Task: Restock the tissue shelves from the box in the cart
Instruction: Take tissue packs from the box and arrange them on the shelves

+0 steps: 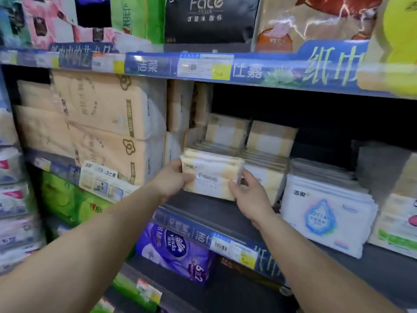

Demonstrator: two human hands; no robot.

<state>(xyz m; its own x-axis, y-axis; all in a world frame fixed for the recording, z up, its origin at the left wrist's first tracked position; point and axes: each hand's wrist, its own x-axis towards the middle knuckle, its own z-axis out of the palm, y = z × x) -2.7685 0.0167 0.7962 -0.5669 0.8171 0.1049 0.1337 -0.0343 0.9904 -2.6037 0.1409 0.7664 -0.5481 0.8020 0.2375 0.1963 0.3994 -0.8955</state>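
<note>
Tissues in a soft yellow-and-white plastic pack with "Face" printed on it (212,175) sit at the front of the middle grey metal shelf (203,204), and both hands are on the pack. The left hand (173,177) grips its left end, with the fingers curled round the side. The right hand (246,193) holds its right end, thumb on the front and fingers tucked behind. The pack touches a row of matching yellow-and-white packs (264,159) standing just behind and beside it. Two more of the same kind lean up at the back (248,134). To the right lies a stack of white packs with a blue drop picture (325,213). To the left are big peach-coloured bundles of tissue (106,123). A purple pack (176,251) sits on the shelf below. The cart and the box do not show. It looks like the step in hand is putting this one pack in its place with its friends. The next move probably needs a gentle push back, so the pack lines up straight with the row. Then both hands need to let go without pulling it crooked. The soft pack may squash or tip if it is pushed too hard.
</note>
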